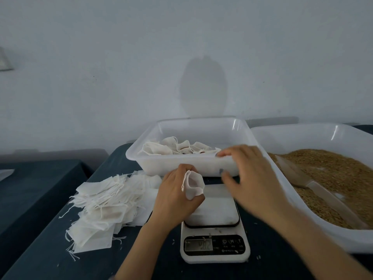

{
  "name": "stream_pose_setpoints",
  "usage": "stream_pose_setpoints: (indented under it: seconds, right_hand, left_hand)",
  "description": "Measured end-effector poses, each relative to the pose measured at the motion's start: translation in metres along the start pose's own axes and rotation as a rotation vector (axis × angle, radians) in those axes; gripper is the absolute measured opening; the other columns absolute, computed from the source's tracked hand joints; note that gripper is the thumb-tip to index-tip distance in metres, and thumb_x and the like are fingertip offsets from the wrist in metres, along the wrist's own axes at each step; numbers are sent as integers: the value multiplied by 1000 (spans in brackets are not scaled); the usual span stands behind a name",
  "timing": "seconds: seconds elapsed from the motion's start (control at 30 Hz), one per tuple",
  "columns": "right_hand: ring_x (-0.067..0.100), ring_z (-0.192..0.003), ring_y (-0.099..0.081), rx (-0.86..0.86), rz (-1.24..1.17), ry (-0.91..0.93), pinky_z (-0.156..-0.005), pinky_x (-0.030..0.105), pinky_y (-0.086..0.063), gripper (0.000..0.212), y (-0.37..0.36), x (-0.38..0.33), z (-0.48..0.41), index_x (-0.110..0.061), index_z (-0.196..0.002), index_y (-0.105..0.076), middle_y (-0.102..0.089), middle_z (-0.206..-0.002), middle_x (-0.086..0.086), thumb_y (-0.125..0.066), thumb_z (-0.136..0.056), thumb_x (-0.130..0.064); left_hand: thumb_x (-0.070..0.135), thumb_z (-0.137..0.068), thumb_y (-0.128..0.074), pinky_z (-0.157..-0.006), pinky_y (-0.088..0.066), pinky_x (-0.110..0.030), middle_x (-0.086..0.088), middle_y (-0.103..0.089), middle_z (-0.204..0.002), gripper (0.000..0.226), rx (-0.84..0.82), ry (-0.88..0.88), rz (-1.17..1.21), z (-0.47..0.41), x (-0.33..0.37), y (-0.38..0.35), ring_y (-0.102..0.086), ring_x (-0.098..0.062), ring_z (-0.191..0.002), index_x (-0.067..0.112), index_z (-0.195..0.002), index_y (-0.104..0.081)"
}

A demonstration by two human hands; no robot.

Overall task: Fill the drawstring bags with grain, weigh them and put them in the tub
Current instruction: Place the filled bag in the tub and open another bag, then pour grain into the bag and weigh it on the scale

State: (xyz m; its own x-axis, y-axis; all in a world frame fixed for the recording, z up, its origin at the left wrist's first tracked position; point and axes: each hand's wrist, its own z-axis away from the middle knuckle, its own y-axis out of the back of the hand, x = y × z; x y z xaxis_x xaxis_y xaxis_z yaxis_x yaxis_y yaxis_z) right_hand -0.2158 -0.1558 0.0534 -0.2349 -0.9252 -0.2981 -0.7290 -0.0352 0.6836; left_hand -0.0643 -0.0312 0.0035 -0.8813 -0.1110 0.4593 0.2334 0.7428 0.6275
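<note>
At the scale's [214, 229] left edge, the left hand [175, 197] grips a bag [192, 184] mouth-up, likely for filling, while the empty, loose-fingered right hand [254, 178] hovers above the scale.

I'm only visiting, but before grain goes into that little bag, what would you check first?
1. The bag, mouth held open by the left hand: ok.
2. The right hand free for the scoop: ok, it holds nothing.
3. Enough grain in the big tray: ok.
4. The scale reading: cannot tell, digits blurred.
5. Room left in the tub: ok.
</note>
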Motion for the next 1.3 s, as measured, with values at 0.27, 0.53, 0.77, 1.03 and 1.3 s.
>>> stream_pose_setpoints:
  seconds: [0.27, 0.53, 0.77, 1.03, 1.3]
  right_hand:
    - [20, -100, -58, -885, 708, -597, -87, 30, -49, 37, 81, 123, -51, -16, -115, -58, -59, -108, 0, -58, -93, -45]
    - [18, -87, -56, -981, 757, -555, -79, 26, -48, 30, 62, 152, -30, -18, -94, -57, -51, -83, -4, -70, -83, -44]
    - [15, -79, -57, -985, 608, -698, -72, 25, -47, 34, 55, 154, -30, -5, -114, -62, -56, -89, 1, -58, -94, -32]
    - [20, -92, -52, -882, 433, -780, -79, 29, -41, 47, 66, 161, -29, -7, -124, -53, -53, -110, 6, -41, -101, -47]
    - [22, -60, -52, -529, 71, -802, -55, 29, -39, 24, 67, 167, -33, 4, -94, -61, -62, -75, 14, -46, -102, -13]
  left_hand:
    - [25, -67, -62, -74, -47, -25, 26, -51, -99, 36, 16, 61, 79, 0, -2, 0, -55, -5, -87, 30, -99, -47]
    - [29, -68, -60, -71, -43, -19, 29, -50, -100, 37, -2, 71, 75, 1, -5, -3, -55, -1, -88, 32, -101, -46]
    - [34, -68, -55, -72, -45, -22, 28, -51, -103, 33, -8, 47, 64, 2, -7, -5, -57, -4, -89, 30, -100, -48]
    - [26, -70, -59, -69, -45, -21, 23, -52, -105, 33, -11, 51, 121, 2, -6, -5, -58, -7, -88, 32, -100, -47]
    - [25, -74, -59, -66, -51, -26, 18, -53, -104, 29, -35, 90, 192, 2, -3, -3, -60, -9, -84, 33, -99, -48]
